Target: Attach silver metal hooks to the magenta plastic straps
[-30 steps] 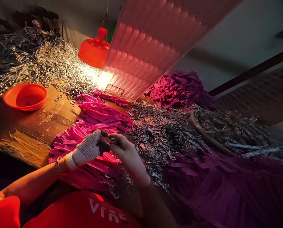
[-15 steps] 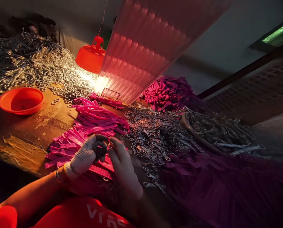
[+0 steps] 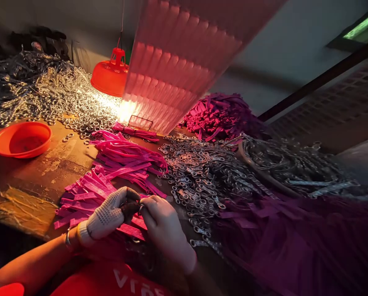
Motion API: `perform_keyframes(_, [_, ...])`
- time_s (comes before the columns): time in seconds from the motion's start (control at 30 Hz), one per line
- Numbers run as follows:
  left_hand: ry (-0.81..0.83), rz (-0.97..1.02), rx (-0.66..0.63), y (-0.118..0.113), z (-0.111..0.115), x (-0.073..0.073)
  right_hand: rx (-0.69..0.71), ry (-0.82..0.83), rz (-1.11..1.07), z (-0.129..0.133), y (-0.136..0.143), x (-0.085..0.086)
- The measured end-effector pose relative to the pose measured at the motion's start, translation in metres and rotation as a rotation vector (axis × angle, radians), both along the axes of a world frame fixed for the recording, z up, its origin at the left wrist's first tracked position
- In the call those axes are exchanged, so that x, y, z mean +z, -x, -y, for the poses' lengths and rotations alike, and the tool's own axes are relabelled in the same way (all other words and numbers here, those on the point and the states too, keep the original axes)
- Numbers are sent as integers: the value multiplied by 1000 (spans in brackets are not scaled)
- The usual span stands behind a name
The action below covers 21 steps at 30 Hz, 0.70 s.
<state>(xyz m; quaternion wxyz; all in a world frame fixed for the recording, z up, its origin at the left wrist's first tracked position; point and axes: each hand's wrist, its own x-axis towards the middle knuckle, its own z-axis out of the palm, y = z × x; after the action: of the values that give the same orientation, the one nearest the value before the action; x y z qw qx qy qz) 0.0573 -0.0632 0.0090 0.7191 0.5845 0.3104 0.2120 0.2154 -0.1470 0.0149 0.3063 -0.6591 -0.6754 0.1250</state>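
My left hand (image 3: 108, 213) wears a white dotted work glove with dark fingertips, its fingers closed in a pinch. Against those fingertips, my right hand (image 3: 167, 228) is also closed, thumb and forefinger together. A small shiny bit shows between the hands, too small to name. Beneath and behind them lie loose pink straps (image 3: 93, 187), with another bunch of pink straps (image 3: 131, 158) farther back. Just right of my right hand spreads a heap of metal pieces with ringed ends (image 3: 199, 168).
Beyond an orange bowl (image 3: 21, 139) at left rises a pile of metal rings (image 3: 63, 90). A lit red lamp (image 3: 109, 76) hangs beside a translucent ribbed sheet (image 3: 171, 78). More pink pieces (image 3: 222, 115) are heaped behind; dark purple straps (image 3: 279, 238) fill the right. Yellow strings (image 3: 26, 205) lie front left.
My right hand has shifted slightly right and down, its fingertips now lower and closer against the left ones. The view has tilted a little. Both hands stay closed.
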Motion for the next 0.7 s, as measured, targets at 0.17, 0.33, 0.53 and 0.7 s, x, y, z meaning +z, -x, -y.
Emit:
perform_keyframes(0.17, [52, -16, -49, -3, -8, 6, -65, 58, 209, -4, -3, 8])
perform_keyframes(0.33, [-20, -40, -148, -10, -18, 12, -77, -30, 316, -9, -3, 0])
perform_keyframes(0.53, [160, 42, -65, -24, -22, 10, -156, -223, 334, -6, 0, -14])
perform_keyframes(0.7, [140, 58, -17, -38, -28, 0, -113, 157, -302, -13, -7, -16])
